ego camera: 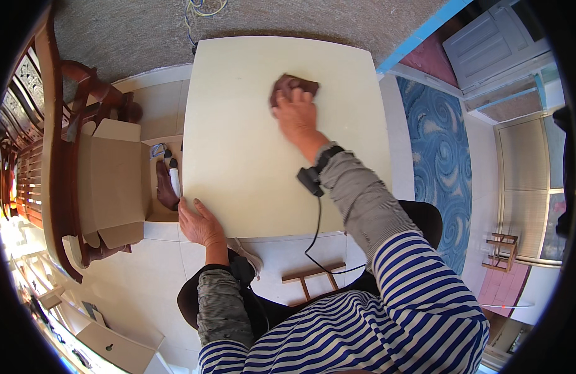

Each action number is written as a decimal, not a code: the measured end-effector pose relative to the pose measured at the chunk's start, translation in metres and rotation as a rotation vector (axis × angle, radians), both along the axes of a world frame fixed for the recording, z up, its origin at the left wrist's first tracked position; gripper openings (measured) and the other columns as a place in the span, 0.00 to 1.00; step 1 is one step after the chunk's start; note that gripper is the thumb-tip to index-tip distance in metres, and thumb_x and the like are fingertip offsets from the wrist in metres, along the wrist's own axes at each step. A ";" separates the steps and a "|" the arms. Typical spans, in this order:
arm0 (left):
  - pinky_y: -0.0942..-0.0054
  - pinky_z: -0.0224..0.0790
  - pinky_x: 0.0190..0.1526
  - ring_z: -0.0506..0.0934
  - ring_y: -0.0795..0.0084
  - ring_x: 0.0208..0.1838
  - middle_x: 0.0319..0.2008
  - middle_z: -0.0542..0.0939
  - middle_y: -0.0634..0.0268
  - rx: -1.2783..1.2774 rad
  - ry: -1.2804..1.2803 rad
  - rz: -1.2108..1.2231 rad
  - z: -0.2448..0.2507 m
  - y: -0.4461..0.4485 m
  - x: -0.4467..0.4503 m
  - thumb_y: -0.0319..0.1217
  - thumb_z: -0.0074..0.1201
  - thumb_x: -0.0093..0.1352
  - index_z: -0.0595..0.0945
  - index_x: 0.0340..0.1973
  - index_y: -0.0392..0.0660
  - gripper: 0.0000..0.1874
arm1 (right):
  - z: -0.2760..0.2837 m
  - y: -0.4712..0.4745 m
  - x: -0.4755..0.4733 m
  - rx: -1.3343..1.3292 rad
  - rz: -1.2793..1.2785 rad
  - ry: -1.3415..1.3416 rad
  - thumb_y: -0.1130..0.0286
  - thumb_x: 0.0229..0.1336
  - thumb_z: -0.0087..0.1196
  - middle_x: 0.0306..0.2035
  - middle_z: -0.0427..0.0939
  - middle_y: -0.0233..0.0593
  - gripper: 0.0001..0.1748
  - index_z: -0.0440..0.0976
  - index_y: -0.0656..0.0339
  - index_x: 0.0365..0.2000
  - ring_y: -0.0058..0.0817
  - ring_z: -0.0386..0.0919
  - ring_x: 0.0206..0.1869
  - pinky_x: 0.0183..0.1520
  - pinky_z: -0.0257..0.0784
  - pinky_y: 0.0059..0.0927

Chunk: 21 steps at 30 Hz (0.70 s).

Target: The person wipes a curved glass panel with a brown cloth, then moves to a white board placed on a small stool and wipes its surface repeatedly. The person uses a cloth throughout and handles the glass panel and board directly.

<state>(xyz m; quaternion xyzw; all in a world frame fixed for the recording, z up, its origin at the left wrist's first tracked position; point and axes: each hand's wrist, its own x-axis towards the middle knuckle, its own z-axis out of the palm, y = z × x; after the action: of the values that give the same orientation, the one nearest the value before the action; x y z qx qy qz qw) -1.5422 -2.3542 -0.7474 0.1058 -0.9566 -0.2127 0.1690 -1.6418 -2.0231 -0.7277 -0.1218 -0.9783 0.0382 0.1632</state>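
My right hand (296, 116) presses a folded dark brown cloth (288, 85) against the pale cream tabletop (241, 149), towards its far side. The fingers lie spread over the cloth, and hand and cloth are slightly blurred. At the near left corner of the table, my left hand (201, 224) rests on the edge with its thumb on top and holds no loose object. Just beyond that edge, an open cardboard box (145, 182) contains a brown item (165, 187), a white tube-like thing (174, 180) and small dark and blue pieces.
A carved wooden bench (54, 140) stands at the left. A blue swirl-patterned rug (437, 163) runs along the right. A black cable (311, 248) hangs from my right wrist device (310, 180). A small wooden stool (313, 279) is near my legs, and thin wires (189, 21) lie beyond the table.
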 end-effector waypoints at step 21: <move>0.54 0.69 0.56 0.75 0.48 0.58 0.56 0.79 0.53 0.038 0.001 -0.036 0.006 0.002 0.002 0.37 0.49 0.75 0.74 0.59 0.40 0.21 | -0.004 0.055 -0.068 0.018 0.101 -0.139 0.60 0.66 0.49 0.74 0.55 0.48 0.31 0.62 0.42 0.69 0.51 0.62 0.69 0.61 0.65 0.70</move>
<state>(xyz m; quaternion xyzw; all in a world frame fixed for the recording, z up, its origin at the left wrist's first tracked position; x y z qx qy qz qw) -1.5406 -2.3523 -0.7416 0.0918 -0.9541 -0.2336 0.1635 -1.7094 -1.9685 -0.7320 -0.0730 -0.9925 0.0290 0.0938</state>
